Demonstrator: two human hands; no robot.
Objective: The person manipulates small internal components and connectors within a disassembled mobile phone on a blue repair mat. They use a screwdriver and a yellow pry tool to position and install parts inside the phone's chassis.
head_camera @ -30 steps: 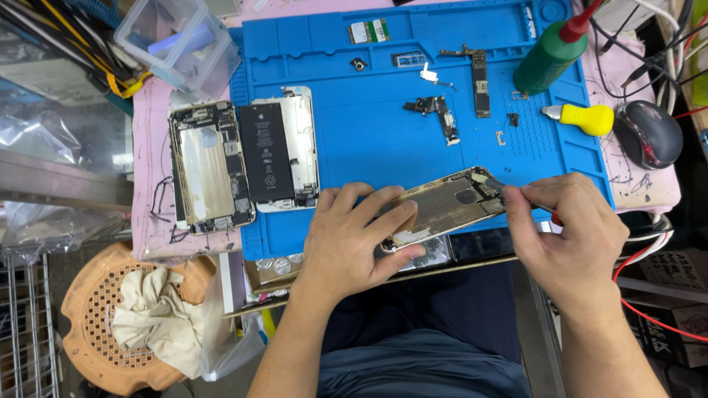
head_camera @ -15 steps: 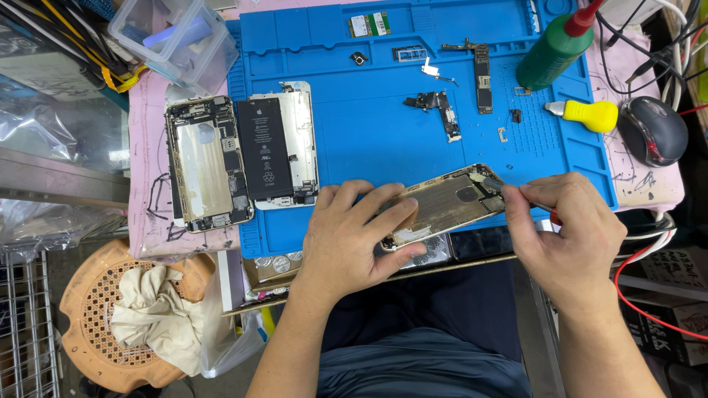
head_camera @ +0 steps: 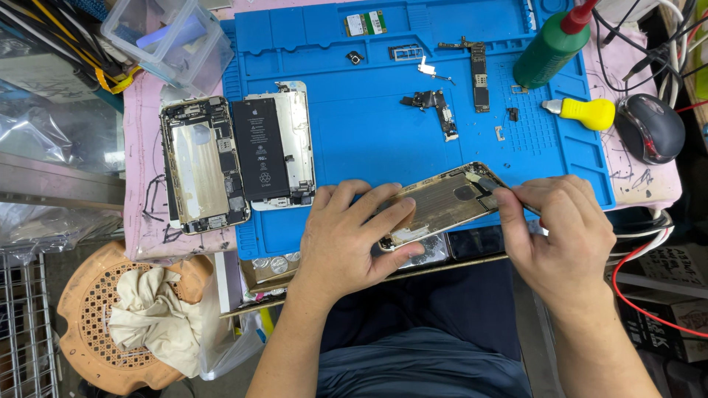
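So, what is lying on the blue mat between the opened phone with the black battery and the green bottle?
In the head view, between the opened phone and green bottle lie small loose parts, including a narrow circuit board, on the blue mat.

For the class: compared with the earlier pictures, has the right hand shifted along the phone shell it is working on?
No clear shift. The right hand is at the same upper right corner of the gold phone shell, just below the blue mat's lower right edge, as before.

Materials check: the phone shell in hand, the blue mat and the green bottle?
Phone shell, held by the left hand while the right hand works a thin tool at its top corner: looks like metal, matte gold, with a dull sheen and rigid thin edges. Blue mat: probably silicone or rubber, matte, with moulded ridges and compartments. Green bottle: likely plastic, semi-gloss, with a red nozzle.
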